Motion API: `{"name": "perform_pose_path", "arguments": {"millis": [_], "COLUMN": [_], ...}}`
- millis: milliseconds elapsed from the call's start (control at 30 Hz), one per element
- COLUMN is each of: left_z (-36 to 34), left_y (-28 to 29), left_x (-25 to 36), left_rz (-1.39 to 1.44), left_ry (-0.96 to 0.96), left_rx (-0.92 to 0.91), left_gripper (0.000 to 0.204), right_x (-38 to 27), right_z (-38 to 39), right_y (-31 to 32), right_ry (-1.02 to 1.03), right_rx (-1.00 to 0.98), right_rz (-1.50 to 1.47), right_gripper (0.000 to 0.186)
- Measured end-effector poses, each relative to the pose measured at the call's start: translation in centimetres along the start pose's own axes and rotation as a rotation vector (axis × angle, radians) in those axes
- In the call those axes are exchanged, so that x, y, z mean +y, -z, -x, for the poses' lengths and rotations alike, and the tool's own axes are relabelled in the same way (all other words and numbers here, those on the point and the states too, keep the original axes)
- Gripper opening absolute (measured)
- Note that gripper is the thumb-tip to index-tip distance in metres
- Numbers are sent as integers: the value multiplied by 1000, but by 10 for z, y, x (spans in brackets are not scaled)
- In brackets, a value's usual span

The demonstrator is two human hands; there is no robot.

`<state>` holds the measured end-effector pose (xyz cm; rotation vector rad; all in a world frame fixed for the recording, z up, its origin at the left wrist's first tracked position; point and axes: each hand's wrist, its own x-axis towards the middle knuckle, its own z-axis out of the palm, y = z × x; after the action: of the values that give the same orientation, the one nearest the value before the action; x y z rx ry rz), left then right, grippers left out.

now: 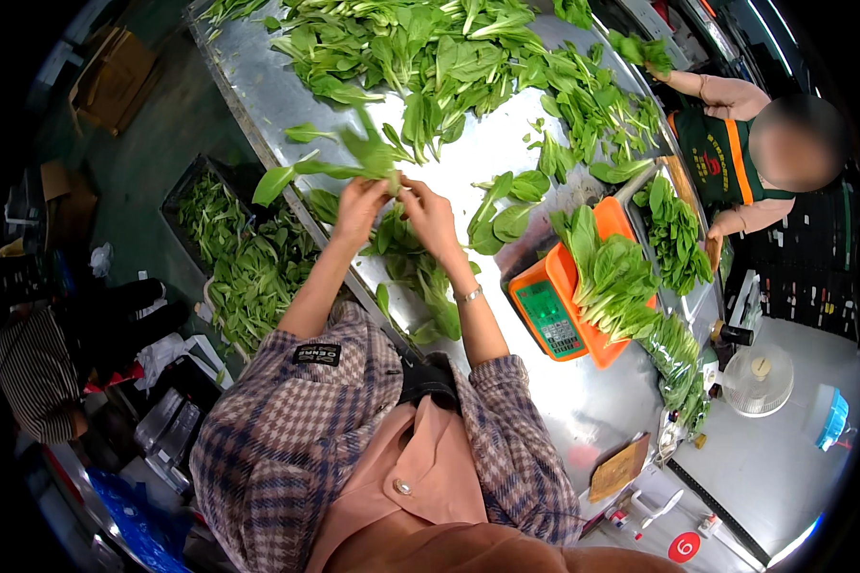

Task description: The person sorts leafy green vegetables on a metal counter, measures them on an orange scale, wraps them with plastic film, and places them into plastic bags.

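Over the near-left edge of the metal table [535,315], my left hand [358,206] and my right hand [428,218] are close together. Both have their fingers closed at the stem end of a leafy green [371,158], which looks like bok choy. Its leaves spread up and to the left, partly blurred by motion. Loose leaves [420,272] lie on the table below my hands, and a small bunch [511,205] rests to their right. A big heap of the same greens [449,57] covers the far side of the table.
An orange scale [551,315] with a green display stands at the right, bearing greens [607,277]. Beyond are a tray of greens [674,234] and a bagged bunch [677,368]. A black crate [174,205] of greens stands at the left. A co-worker [721,153] reaches toward the heap.
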<state>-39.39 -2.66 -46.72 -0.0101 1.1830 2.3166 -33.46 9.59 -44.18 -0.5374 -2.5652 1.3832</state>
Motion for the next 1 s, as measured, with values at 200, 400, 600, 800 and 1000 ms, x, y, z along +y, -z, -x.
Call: {"name": "perform_pose_path", "arguments": {"millis": [200, 400, 600, 800, 1000], "left_z": [11, 19, 16, 8, -8], "left_y": [51, 50, 24, 21, 8], "left_x": [20, 39, 51, 61, 37], "left_rz": [296, 308, 192, 333, 282], "left_ry": [134, 136, 17, -42, 75], "left_rx": [-17, -94, -113, -111, -15], "left_gripper": [23, 27, 12, 9, 8], "right_x": [28, 38, 24, 9, 50], "right_z": [-64, -54, -2, -37, -160], "right_y": [-20, -13, 8, 30, 12], "right_ry": [241, -17, 60, -133, -223], "right_rx": [279, 41, -262, -513, 358], "right_rz": [431, -246, -59, 27, 331], "right_gripper": [23, 28, 23, 26, 64]}}
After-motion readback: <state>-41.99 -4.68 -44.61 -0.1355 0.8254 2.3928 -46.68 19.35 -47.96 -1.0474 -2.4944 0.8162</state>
